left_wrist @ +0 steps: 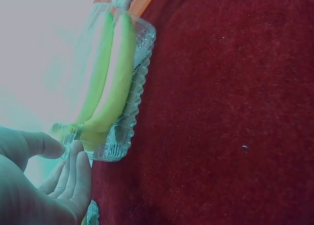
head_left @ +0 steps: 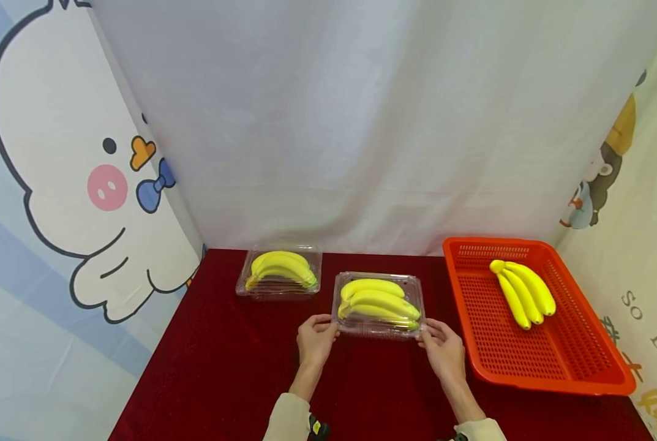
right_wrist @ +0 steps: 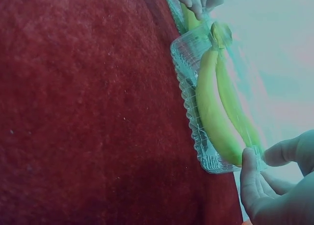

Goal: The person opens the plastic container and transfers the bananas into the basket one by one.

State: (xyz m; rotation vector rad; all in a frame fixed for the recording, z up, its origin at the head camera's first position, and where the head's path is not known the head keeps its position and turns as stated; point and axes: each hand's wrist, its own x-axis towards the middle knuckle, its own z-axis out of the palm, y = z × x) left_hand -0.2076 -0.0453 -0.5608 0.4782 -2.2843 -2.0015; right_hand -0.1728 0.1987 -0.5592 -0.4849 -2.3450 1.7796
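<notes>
A clear plastic clamshell box (head_left: pixel 379 331) with a bunch of yellow bananas (head_left: pixel 380 300) inside is between the two hands, its lid lying over the fruit. My left hand (head_left: pixel 315 340) pinches the box's near left corner between thumb and fingers. At the near right corner, my right hand (head_left: pixel 443 348) pinches the rim in the same way. In the left wrist view, the left thumb (left_wrist: pixel 46 144) meets the fingertips at the box edge. The right wrist view shows the right thumb (right_wrist: pixel 282 152) against the other corner.
Another clear box (head_left: pixel 278 293) with bananas stands at the back left of the dark red cloth (head_left: pixel 223 367). To the right is a red plastic basket (head_left: pixel 548 383) holding a loose banana bunch (head_left: pixel 523 294). A white curtain (head_left: pixel 328 122) hangs behind.
</notes>
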